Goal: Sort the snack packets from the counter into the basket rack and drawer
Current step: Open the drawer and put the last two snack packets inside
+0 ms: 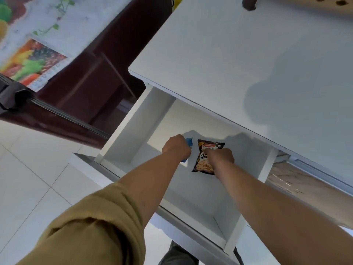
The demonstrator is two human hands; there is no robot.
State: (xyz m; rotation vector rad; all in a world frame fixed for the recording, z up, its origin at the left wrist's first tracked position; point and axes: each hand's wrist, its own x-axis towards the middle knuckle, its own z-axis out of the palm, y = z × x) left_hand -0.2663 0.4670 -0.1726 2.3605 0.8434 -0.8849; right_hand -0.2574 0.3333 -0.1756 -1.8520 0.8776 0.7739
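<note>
Both my arms reach down into an open white drawer [133,131] below the white counter [219,60]. My left hand [176,148] grips a blue packet [189,143]; only its top and bottom edges show past my fingers. My right hand [219,155] holds a dark brown peanut packet [205,159] by its right side, low against the drawer's floor. The two packets sit side by side, a small gap between them.
A dark maroon cabinet [91,88] stands left of the drawer, with a fruit-print sheet [34,62] above it. White floor tiles [28,178] lie at the lower left. A dark brown object [249,3] stands at the counter's far edge.
</note>
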